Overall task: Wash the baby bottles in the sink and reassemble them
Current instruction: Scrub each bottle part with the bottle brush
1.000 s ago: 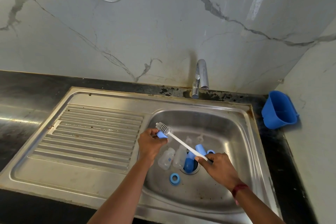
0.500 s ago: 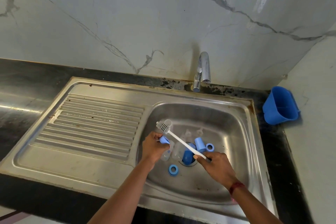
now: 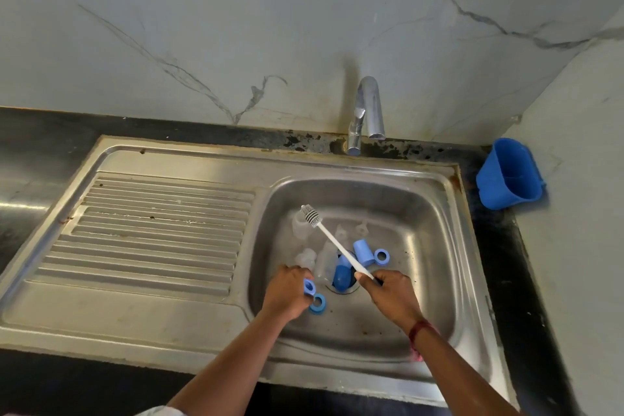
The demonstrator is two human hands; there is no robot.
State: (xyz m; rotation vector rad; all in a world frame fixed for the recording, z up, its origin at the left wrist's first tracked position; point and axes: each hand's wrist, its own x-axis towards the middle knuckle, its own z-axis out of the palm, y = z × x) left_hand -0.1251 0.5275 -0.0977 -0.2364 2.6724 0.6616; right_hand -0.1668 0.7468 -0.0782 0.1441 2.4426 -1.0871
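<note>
Both hands are down in the steel sink basin (image 3: 425, 213). My left hand (image 3: 287, 290) pinches a small blue ring (image 3: 309, 287). A second blue ring (image 3: 317, 304) lies on the basin floor just right of it. My right hand (image 3: 388, 294) grips the handle of a white bottle brush (image 3: 334, 241), whose bristle head points up and left. Around the drain lie clear bottles (image 3: 305, 257), two blue caps (image 3: 341, 275) and a third blue ring (image 3: 381, 256).
The chrome tap (image 3: 366, 111) stands behind the basin, with no water running. A ribbed drainboard (image 3: 152, 230) fills the sink's left half. A blue plastic caddy (image 3: 510, 176) hangs at the right wall. Dark countertop (image 3: 33, 132) surrounds the sink.
My left hand has dropped lower into the basin with the blue ring, away from the brush head. The brush in my right hand has stayed tilted the same way.
</note>
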